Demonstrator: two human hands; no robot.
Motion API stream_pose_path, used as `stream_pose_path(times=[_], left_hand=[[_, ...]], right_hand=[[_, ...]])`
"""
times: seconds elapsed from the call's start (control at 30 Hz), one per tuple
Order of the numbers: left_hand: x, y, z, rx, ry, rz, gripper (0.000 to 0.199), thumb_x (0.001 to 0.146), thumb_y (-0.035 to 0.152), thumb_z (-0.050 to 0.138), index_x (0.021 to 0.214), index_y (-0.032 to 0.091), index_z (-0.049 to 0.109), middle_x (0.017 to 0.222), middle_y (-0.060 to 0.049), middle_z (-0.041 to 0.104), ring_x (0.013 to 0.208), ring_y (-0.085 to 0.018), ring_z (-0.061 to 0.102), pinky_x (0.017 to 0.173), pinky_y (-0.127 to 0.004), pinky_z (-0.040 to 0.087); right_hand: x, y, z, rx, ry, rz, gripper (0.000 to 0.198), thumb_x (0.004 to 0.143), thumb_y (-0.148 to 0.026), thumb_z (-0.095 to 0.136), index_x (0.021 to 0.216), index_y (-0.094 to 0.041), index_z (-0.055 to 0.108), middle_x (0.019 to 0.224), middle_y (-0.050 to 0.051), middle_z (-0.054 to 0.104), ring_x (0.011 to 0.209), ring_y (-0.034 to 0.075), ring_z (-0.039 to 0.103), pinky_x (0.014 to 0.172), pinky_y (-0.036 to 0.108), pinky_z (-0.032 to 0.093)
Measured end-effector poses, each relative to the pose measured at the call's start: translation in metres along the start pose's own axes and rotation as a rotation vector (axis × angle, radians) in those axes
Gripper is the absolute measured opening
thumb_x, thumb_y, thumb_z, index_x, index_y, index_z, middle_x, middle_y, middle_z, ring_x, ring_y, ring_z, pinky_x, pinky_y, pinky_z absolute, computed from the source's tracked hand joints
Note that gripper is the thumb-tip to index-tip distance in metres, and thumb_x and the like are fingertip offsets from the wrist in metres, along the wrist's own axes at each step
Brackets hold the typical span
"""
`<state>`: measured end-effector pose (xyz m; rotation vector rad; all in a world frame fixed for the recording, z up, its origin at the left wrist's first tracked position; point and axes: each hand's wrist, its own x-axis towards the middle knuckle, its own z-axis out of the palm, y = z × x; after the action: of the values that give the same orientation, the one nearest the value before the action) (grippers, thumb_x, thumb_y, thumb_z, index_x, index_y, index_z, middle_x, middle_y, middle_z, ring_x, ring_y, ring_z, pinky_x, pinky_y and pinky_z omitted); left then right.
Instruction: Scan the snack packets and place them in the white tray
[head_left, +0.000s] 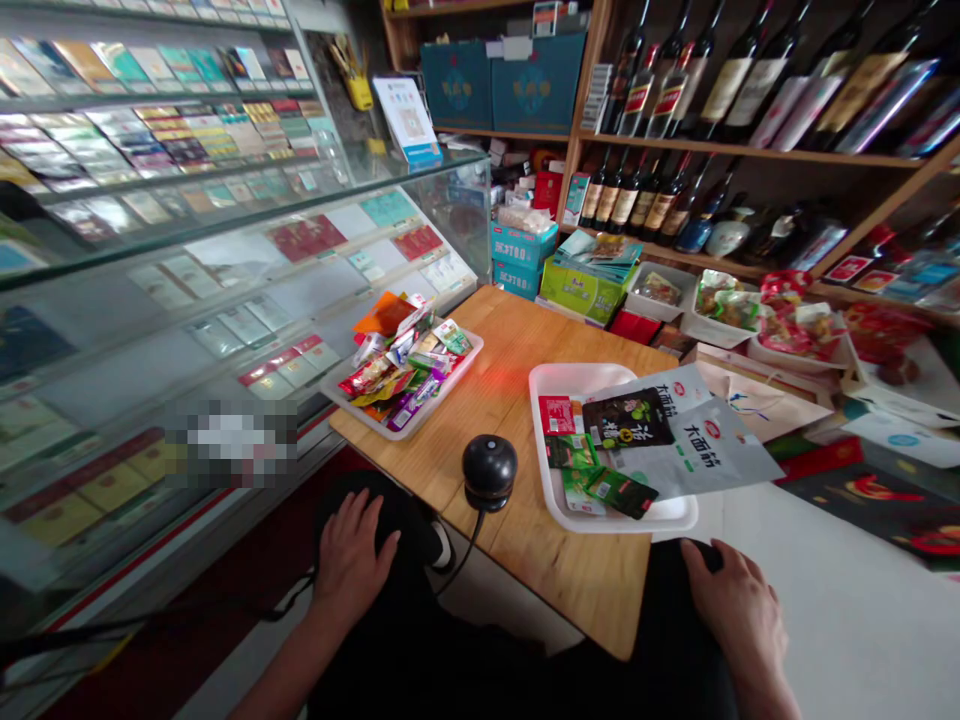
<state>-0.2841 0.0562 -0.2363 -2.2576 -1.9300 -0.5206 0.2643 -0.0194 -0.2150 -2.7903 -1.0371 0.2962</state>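
My left hand (pixel 355 548) lies on my left knee, fingers stretched out and holding nothing. On my right knee rests my right hand (pixel 739 605), its fingers partly curved over the far side and nothing visible in it. Between them, at the near edge of the wooden table (pixel 502 350), stands a round black scanner-like device (pixel 489 468) with a cable. A white tray (pixel 679 513) on the right holds several snack packets, with large grey packets (pixel 720 445) sticking out over its rim. A second white tray (pixel 471 352), at the left, is heaped with colourful snack packets (pixel 409 375).
A glass display counter (pixel 247 260) with flat packs runs along the left. Wine bottles (pixel 739 80) fill wooden shelves behind. Open boxes of snacks (pixel 724 305) and a green carton (pixel 577 290) stand beyond the table. A cable (pixel 469 550) hangs off the table's near edge.
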Motion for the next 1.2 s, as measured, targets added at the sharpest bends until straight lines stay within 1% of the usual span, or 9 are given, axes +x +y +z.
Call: stream_pose_path(times=[0.13, 0.27, 0.4, 0.53, 0.67, 0.8, 0.9, 1.1, 1.2], left_hand=[[0.003, -0.007, 0.005, 0.129, -0.036, 0.011, 0.054, 0.098, 0.038, 0.047, 0.143, 0.01, 0.056, 0.163, -0.015, 0.035, 0.153, -0.037, 0.023, 0.121, -0.062, 0.022], [0.02, -0.011, 0.002, 0.163, -0.031, -0.076, 0.056, 0.099, 0.041, 0.046, 0.145, 0.011, 0.054, 0.162, -0.015, 0.035, 0.153, -0.037, 0.024, 0.121, -0.06, 0.021], [0.041, -0.025, 0.003, 0.132, -0.038, -0.193, 0.056, 0.097, 0.045, 0.05, 0.143, 0.014, 0.055, 0.153, -0.017, 0.047, 0.145, -0.038, 0.036, 0.114, -0.055, 0.033], [0.06, -0.047, 0.01, -0.023, -0.046, -0.284, 0.048, 0.093, 0.048, 0.055, 0.128, 0.015, 0.065, 0.132, -0.016, 0.063, 0.125, -0.034, 0.055, 0.104, -0.046, 0.044], [0.077, -0.06, 0.009, -0.294, 0.072, -0.386, 0.033, 0.094, 0.043, 0.054, 0.107, 0.017, 0.071, 0.111, -0.01, 0.072, 0.104, -0.028, 0.066, 0.094, -0.039, 0.048], [0.101, -0.049, -0.01, -0.358, 0.32, -0.262, 0.027, 0.095, 0.039, 0.056, 0.102, 0.017, 0.072, 0.103, -0.008, 0.073, 0.098, -0.026, 0.065, 0.093, -0.038, 0.048], [0.128, -0.035, -0.025, -0.338, 0.414, -0.123, 0.025, 0.096, 0.036, 0.058, 0.106, 0.017, 0.071, 0.107, -0.009, 0.071, 0.105, -0.027, 0.063, 0.099, -0.04, 0.046], [0.18, -0.028, -0.023, -0.213, 0.378, -0.018, 0.037, 0.09, 0.03, 0.064, 0.124, 0.013, 0.066, 0.125, -0.014, 0.066, 0.117, -0.031, 0.057, 0.107, -0.045, 0.04], [0.195, -0.033, -0.017, -0.206, 0.338, 0.026, 0.029, 0.093, 0.032, 0.061, 0.113, 0.015, 0.071, 0.119, -0.013, 0.069, 0.113, -0.031, 0.059, 0.105, -0.044, 0.041]], right_hand=[[-0.005, -0.005, -0.002, 0.007, 0.009, 0.024, 0.084, 0.089, -0.081, 0.034, 0.146, -0.022, 0.053, 0.148, 0.014, 0.051, 0.13, 0.041, 0.05, 0.111, 0.052, 0.041], [-0.009, -0.007, -0.005, -0.004, -0.002, 0.028, 0.086, 0.089, -0.081, 0.034, 0.146, -0.021, 0.053, 0.148, 0.016, 0.051, 0.13, 0.042, 0.051, 0.111, 0.053, 0.041], [-0.009, -0.005, -0.006, -0.032, -0.005, 0.017, 0.087, 0.089, -0.081, 0.032, 0.146, -0.019, 0.053, 0.146, 0.018, 0.051, 0.128, 0.042, 0.052, 0.111, 0.051, 0.041], [-0.01, -0.005, -0.005, -0.033, -0.002, 0.025, 0.085, 0.089, -0.078, 0.035, 0.146, -0.019, 0.054, 0.145, 0.019, 0.052, 0.127, 0.043, 0.053, 0.11, 0.052, 0.041], [-0.011, -0.007, -0.004, -0.022, 0.003, 0.044, 0.083, 0.087, -0.077, 0.039, 0.148, -0.022, 0.052, 0.148, 0.016, 0.05, 0.129, 0.043, 0.051, 0.11, 0.053, 0.041], [-0.013, -0.01, -0.006, -0.021, -0.016, 0.052, 0.083, 0.087, -0.078, 0.039, 0.149, -0.023, 0.051, 0.149, 0.017, 0.049, 0.129, 0.044, 0.051, 0.11, 0.054, 0.041], [-0.013, -0.011, -0.007, -0.015, -0.026, 0.058, 0.084, 0.087, -0.078, 0.038, 0.149, -0.023, 0.05, 0.15, 0.017, 0.048, 0.13, 0.043, 0.05, 0.111, 0.053, 0.04], [-0.015, -0.01, -0.004, 0.006, 0.014, 0.038, 0.081, 0.087, -0.076, 0.04, 0.147, -0.022, 0.054, 0.147, 0.016, 0.051, 0.128, 0.042, 0.052, 0.11, 0.053, 0.042], [-0.017, -0.007, -0.005, 0.017, 0.019, 0.044, 0.079, 0.088, -0.075, 0.039, 0.146, -0.024, 0.054, 0.148, 0.016, 0.051, 0.129, 0.042, 0.051, 0.109, 0.054, 0.043]])
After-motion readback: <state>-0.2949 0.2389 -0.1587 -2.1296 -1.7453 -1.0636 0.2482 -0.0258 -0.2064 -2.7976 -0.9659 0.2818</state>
